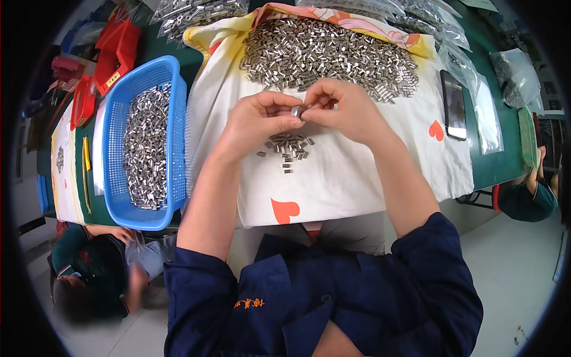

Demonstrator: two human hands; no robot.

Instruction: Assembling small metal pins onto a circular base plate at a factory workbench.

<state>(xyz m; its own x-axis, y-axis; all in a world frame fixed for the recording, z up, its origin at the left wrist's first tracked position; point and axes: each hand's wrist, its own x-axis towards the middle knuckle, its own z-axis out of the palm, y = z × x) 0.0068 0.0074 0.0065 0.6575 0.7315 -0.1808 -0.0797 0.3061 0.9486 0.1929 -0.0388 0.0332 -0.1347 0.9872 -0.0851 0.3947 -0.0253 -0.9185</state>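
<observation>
My left hand [262, 116] and my right hand [339, 110] meet over a white cloth [333, 190] with red hearts. Between their fingertips is a small shiny metal ring [298, 111], pinched from both sides; its exact shape is partly covered by my fingers. Just below the hands lies a small group of short metal cylinders [288, 146], with a few strung out toward me. Beyond my hands spreads a large heap of similar cylinders [333, 56], reaching close to my knuckles.
On the left stands a blue plastic basket [175, 119] holding many metal cylinders. Red bins [122, 50] are behind it. A phone [454, 107] lies at the right, near clear bags of parts [517, 74]. People sit at the lower left [89, 268] and far right [526, 199].
</observation>
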